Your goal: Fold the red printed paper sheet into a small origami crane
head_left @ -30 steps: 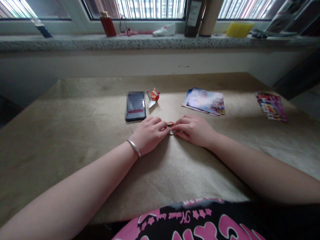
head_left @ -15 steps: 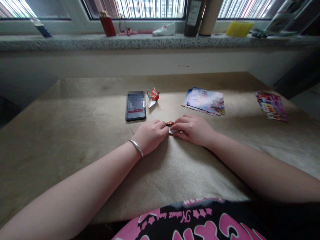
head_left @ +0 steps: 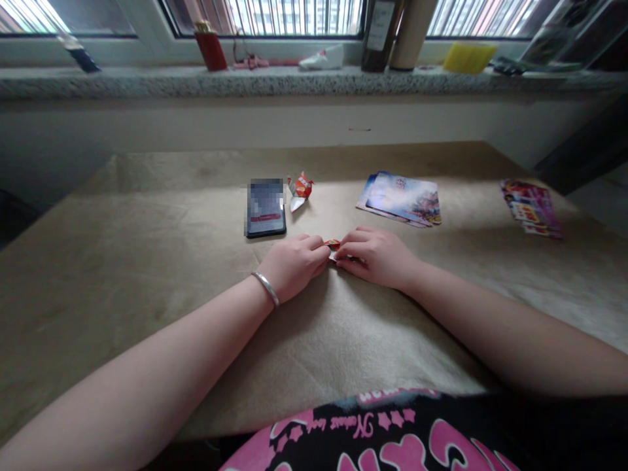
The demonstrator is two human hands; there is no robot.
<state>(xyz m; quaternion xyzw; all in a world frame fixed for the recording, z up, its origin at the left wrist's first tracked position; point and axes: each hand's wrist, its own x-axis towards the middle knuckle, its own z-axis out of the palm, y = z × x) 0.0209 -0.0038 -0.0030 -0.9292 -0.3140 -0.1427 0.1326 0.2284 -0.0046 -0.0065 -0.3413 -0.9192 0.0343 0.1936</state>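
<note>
One small folded paper (head_left: 332, 244) is pinched by the left hand (head_left: 297, 263) and the right hand (head_left: 373, 256), well in from the near edge of the worktop (head_left: 324, 347), less white being exposed than a second ago, so a fold is apparently being pressed.

On the table (head_left: 161, 261), phone (head_left: 267, 222) and cards (head_left: 405, 196) lie behind the folded paper (head_left: 332, 244).

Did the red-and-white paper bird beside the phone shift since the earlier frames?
No. Judged against the far edge of the table, the paper bird sits in the same spot, with no visible shift either way.
</note>
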